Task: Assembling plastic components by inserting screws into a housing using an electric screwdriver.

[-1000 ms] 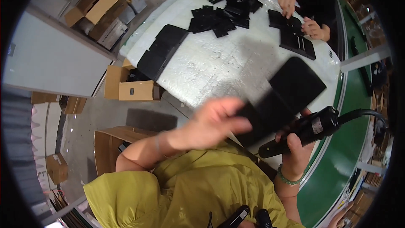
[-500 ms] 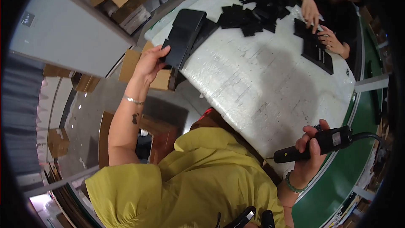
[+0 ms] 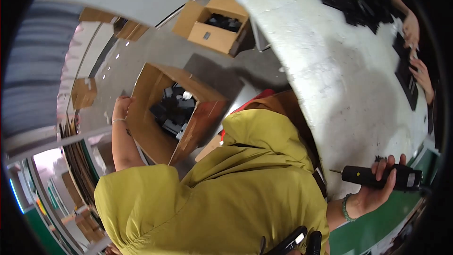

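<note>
At the upper left rim of an open cardboard box [image 3: 150, 134], my left hand [image 3: 123, 104] is closed, its fingertips on the box edge and partly hidden. Inside the box lie several black plastic parts [image 3: 172, 108] in a loose pile. My right hand [image 3: 377, 190] is wrapped around a black electric screwdriver [image 3: 363, 176], held level over the near right part of the white-covered table [image 3: 325, 89]. Its thin bit points left, and a cord leaves its back end.
A second open carton [image 3: 214, 35] with black parts stands on the floor beside the table. Black pieces [image 3: 358, 2] are heaped at the table's far end. At the right, another person's hands [image 3: 417, 66] work on a black panel [image 3: 406, 78]. Flattened cardboard [image 3: 78, 156] leans at the left.
My left hand has left the flat black casing it held over the table and come down to the box. The view has swung left. My right hand keeps the screwdriver.
</note>
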Tool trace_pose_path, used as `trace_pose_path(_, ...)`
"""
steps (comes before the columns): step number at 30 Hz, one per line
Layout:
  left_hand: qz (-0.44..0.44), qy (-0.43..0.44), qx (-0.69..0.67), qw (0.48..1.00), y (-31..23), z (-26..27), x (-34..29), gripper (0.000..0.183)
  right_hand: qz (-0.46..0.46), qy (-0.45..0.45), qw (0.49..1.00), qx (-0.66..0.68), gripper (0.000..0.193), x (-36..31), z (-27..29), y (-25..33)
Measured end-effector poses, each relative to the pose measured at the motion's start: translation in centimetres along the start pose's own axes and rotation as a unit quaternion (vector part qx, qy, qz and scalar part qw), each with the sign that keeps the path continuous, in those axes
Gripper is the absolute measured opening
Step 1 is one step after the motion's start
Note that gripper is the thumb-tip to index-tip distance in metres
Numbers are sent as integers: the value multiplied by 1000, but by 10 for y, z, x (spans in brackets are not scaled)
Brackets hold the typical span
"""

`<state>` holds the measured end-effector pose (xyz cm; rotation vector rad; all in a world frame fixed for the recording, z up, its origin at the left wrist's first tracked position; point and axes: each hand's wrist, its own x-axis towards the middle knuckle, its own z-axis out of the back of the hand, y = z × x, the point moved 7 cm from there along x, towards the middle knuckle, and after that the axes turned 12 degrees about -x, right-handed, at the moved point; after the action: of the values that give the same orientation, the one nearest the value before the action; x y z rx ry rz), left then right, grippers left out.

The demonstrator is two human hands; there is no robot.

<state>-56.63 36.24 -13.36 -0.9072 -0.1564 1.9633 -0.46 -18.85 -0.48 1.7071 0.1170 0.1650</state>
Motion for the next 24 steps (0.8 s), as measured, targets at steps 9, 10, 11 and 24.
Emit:
trace_pose_path(9,-648,343,-163,660,-332,-283,-303,15,-3,-78,997,21,50,-12,-5,27)
trace_pose_path(10,-714,379,-132,573,-348,-307,-378,16,-5,-83,996,29,51,-17,3,31)
trace_pose_path(11,-768,414,-79,482,-355,-332,-444,18,13,-105,994,28,51,-22,13,38)
trace_pose_path(24,-892,291,99,332,-367,-555,-595,83,34,-261,965,13,49,-60,76,52)
